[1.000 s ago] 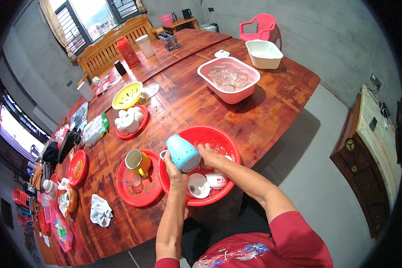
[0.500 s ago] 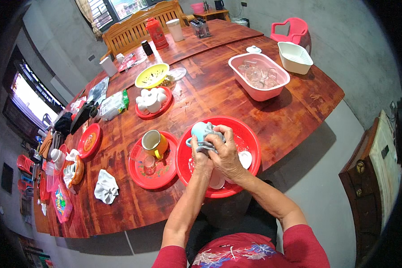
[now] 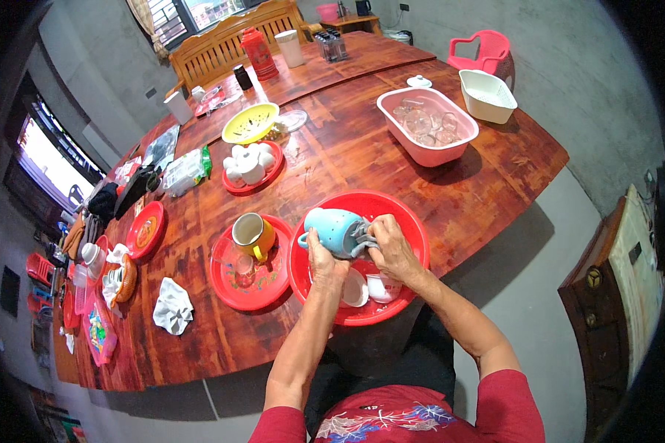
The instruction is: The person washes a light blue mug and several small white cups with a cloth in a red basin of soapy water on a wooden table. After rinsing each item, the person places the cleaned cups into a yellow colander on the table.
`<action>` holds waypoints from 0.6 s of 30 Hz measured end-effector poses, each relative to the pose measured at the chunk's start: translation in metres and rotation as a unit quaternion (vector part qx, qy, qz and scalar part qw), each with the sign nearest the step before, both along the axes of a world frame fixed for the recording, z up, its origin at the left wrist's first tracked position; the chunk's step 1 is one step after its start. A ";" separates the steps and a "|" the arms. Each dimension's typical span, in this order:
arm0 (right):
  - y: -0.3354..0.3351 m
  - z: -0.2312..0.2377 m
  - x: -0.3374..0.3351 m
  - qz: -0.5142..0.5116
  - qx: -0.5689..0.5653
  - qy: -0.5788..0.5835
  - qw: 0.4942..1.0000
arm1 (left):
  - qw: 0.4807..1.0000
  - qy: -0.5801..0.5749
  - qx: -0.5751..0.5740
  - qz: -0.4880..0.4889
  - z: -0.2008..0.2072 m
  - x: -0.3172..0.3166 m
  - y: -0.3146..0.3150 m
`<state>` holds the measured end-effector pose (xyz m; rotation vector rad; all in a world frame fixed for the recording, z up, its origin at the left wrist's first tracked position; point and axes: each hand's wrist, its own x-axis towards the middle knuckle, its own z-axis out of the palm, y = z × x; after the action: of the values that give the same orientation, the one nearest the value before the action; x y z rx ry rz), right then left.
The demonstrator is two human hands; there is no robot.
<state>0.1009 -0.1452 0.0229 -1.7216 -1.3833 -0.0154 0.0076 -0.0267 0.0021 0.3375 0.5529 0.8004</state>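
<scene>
Over a red basin (image 3: 417, 221) I hold a light blue mug (image 3: 331, 229) tipped on its side. My left hand (image 3: 325, 260) grips the mug from below, close to its handle at the left. A grey cloth (image 3: 363, 240) is bunched in the fingers of my right hand (image 3: 393, 249), pressed at the mug's right end. Beneath my hands, a white cup with a red mark (image 3: 383, 288) and a white round dish (image 3: 355, 287) lie in the basin. To the left, a yellow mug (image 3: 253, 235) and a clear glass (image 3: 244, 270) stand on a red tray (image 3: 242, 298).
A white cloth (image 3: 174, 306) lies on the wooden table (image 3: 332, 159). Farther off are a red plate with a white tea set (image 3: 250, 167), a yellow bowl (image 3: 251, 123), a pink tub of glasses (image 3: 428, 151) and a white basket (image 3: 488, 96). The table edge runs close to me.
The blue mug has turned onto its side, showing more of its body. My right hand has moved right with the grey cloth to the mug's end, uncovering the white cup in the basin.
</scene>
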 end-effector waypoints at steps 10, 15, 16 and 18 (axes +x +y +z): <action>0.050 -0.026 0.017 -0.053 -0.358 -0.097 0.927 | 0.998 -0.041 -0.013 -0.052 0.023 -0.018 0.002; 0.047 -0.044 0.054 0.136 -0.366 -0.060 0.919 | 0.999 -0.022 -0.005 -0.049 0.017 -0.011 0.004; 0.036 -0.020 0.047 0.109 -0.321 -0.017 0.940 | 0.998 -0.016 0.010 -0.051 0.015 -0.015 0.008; 0.014 0.004 0.040 0.084 -0.152 0.093 0.980 | 0.998 -0.040 0.013 -0.055 0.009 -0.015 0.011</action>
<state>0.1404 -0.1316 0.0273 -1.7941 -1.4405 0.4610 -0.0070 -0.0159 0.0112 0.3552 0.4460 0.7123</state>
